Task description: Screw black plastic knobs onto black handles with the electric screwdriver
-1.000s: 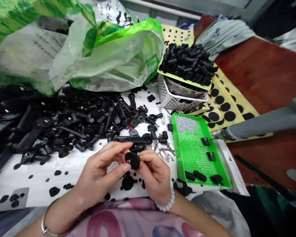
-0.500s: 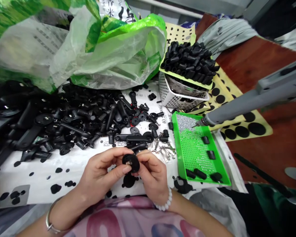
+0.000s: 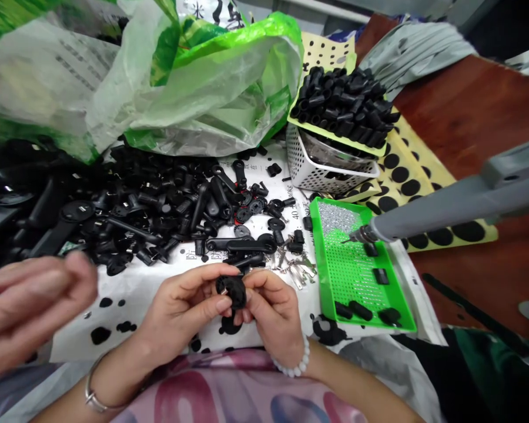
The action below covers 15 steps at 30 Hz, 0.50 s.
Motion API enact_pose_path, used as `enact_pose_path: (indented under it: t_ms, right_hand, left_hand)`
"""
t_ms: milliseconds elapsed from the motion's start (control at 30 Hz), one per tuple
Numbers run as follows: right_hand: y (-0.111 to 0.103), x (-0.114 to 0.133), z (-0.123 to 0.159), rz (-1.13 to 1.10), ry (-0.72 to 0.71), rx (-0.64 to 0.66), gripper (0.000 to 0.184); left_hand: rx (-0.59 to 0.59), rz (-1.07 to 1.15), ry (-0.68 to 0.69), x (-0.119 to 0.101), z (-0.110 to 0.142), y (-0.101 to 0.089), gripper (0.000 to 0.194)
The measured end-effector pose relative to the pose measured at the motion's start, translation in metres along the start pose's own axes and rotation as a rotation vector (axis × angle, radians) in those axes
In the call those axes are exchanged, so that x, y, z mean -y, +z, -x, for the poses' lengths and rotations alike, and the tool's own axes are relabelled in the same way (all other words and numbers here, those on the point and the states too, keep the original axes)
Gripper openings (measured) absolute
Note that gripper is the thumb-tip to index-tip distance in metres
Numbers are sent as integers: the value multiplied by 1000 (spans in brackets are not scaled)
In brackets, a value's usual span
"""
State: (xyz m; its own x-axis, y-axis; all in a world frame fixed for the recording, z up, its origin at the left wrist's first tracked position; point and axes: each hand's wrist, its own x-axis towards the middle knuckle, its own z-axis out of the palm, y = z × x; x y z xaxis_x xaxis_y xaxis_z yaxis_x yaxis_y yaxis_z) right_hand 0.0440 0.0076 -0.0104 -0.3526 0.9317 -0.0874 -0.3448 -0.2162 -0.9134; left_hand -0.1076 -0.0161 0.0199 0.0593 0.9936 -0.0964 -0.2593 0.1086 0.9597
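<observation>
Black plastic disc [image 3: 233, 292] gripped between left hand [image 3: 183, 308] and right hand [image 3: 273, 311], palms turned inward.

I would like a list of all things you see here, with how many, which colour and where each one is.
plastic bag: one, green and clear, back left
loose plastic parts: many, black, heaped on the spotted sheet
spotted sheet: one, white with black spots, under the parts
tubes: many, black, above the basket
perforated basket: one, white, back centre
perforated tray: one, green, right of the parts
blocks: five, black, in the tray
metal clips: many, silver, left of the tray
dotted sheet: one, yellow with black dots, right
wooden table: one, reddish brown, far right
electric screwdriver: one, grey, tip above the tray
other person's hand: one, left edge
round part: one, black, between the hands
left hand: one, holding the round part
right hand: one, holding the round part
</observation>
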Motion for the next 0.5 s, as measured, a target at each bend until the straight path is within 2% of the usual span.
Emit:
enact_pose_path:
  t_ms: [133, 267, 400, 500]
  right_hand:
    - [-3, 3, -4, 0, -84, -33, 13]
    - [-6, 6, -11, 18, -98, -34, 9]
    - [-5, 6, -12, 94, -109, -19, 9]
    - [-5, 6, -10, 145, -132, -20, 6]
  left_hand:
    - [-94, -126, 49, 6, 2, -2, 12]
    - [-79, -165, 111, 11, 4, -1, 13]
    - [-129, -139, 106, 9, 2, -1, 18]
    - [-123, -124, 101, 5, -1, -1, 27]
